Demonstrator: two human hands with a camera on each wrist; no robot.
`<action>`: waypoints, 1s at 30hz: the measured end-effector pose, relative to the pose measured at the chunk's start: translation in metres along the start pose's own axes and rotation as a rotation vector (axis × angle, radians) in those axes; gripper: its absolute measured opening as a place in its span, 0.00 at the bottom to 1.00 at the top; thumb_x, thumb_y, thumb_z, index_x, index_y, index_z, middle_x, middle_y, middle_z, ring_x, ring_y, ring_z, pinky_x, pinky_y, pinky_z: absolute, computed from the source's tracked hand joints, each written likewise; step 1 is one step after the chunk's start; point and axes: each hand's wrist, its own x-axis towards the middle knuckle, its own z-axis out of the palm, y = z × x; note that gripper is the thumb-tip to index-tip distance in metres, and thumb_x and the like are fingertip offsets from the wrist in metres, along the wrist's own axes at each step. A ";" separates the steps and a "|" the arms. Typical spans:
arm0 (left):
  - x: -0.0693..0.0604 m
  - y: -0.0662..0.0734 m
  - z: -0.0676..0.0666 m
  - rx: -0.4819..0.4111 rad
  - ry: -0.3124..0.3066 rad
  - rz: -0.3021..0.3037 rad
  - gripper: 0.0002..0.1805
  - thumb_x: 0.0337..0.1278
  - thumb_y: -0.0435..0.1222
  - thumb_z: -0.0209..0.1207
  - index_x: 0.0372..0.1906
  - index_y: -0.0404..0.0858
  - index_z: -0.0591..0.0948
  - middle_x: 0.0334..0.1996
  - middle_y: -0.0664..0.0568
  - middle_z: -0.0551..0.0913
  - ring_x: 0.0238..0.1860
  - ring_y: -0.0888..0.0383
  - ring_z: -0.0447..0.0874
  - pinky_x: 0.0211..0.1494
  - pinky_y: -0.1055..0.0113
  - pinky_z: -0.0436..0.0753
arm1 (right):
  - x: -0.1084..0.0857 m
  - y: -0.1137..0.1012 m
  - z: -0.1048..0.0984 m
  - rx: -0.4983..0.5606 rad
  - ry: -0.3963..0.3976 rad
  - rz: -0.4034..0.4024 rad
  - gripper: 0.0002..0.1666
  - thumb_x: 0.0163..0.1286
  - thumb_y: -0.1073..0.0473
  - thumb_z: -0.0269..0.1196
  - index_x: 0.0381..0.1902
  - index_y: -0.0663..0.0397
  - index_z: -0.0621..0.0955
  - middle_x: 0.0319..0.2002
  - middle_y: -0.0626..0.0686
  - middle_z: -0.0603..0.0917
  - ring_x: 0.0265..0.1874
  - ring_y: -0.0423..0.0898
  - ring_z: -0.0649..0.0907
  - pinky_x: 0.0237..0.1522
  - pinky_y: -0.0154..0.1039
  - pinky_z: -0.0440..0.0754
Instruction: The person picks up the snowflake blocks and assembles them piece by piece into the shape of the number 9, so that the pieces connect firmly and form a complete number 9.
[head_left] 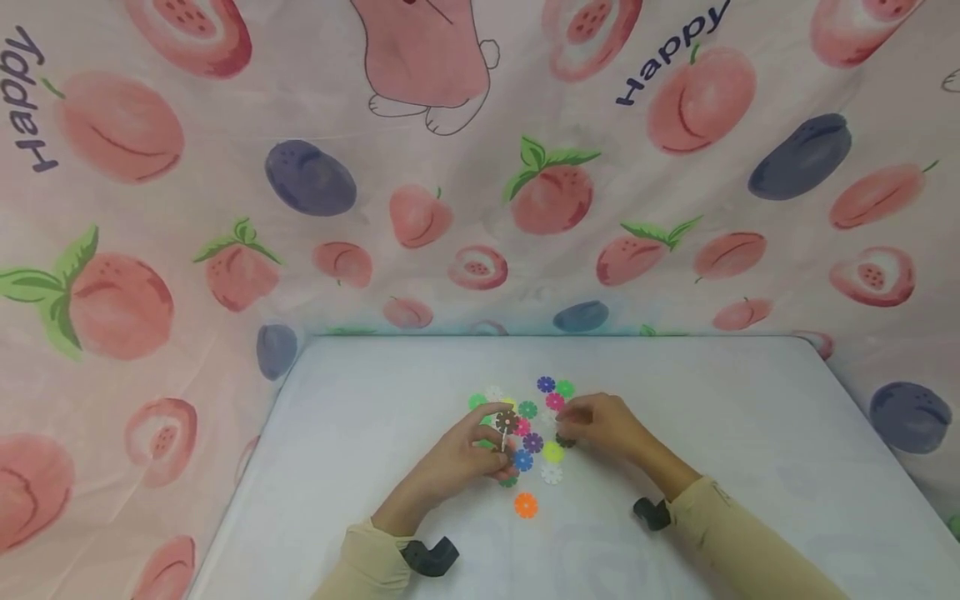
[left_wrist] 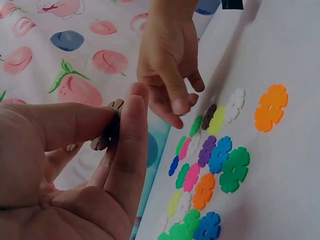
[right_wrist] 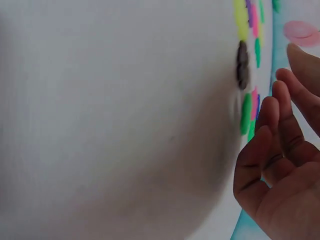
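My left hand (head_left: pixel 471 450) (left_wrist: pixel 85 155) pinches brown flower-shaped discs (head_left: pixel 507 422) (left_wrist: pixel 107 125) between thumb and fingers, above the left of a scatter of coloured discs; a white piece shows just below the brown one in the head view. Over the right side of the scatter is my right hand (head_left: pixel 603 423) (left_wrist: pixel 172 65) (right_wrist: pixel 285 165), its fingers loosely bent and nothing visible in them. Under its fingertips lies a dark brown disc (head_left: pixel 566 441) (left_wrist: pixel 209 117) (right_wrist: pixel 242 65). Between the hands are purple (head_left: pixel 532 442), blue (head_left: pixel 522 460) and yellow (head_left: pixel 553 452) discs.
An orange disc (head_left: pixel 527 505) lies nearest the front, below a white disc (head_left: pixel 552 473). Blue (head_left: pixel 546 384) and green (head_left: pixel 566 388) discs lie at the back. The white table (head_left: pixel 300 500) meets a fruit-patterned cloth (head_left: pixel 465 167) behind. Black wrist pieces (head_left: pixel 431 557) (head_left: pixel 652 513) sit by both sleeves.
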 end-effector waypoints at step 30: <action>0.003 -0.003 -0.002 0.021 0.014 0.007 0.37 0.58 0.28 0.65 0.72 0.40 0.66 0.44 0.42 0.87 0.37 0.54 0.90 0.42 0.62 0.89 | 0.003 0.006 0.002 0.059 -0.023 -0.056 0.06 0.66 0.53 0.72 0.40 0.37 0.86 0.38 0.40 0.87 0.42 0.41 0.84 0.49 0.43 0.85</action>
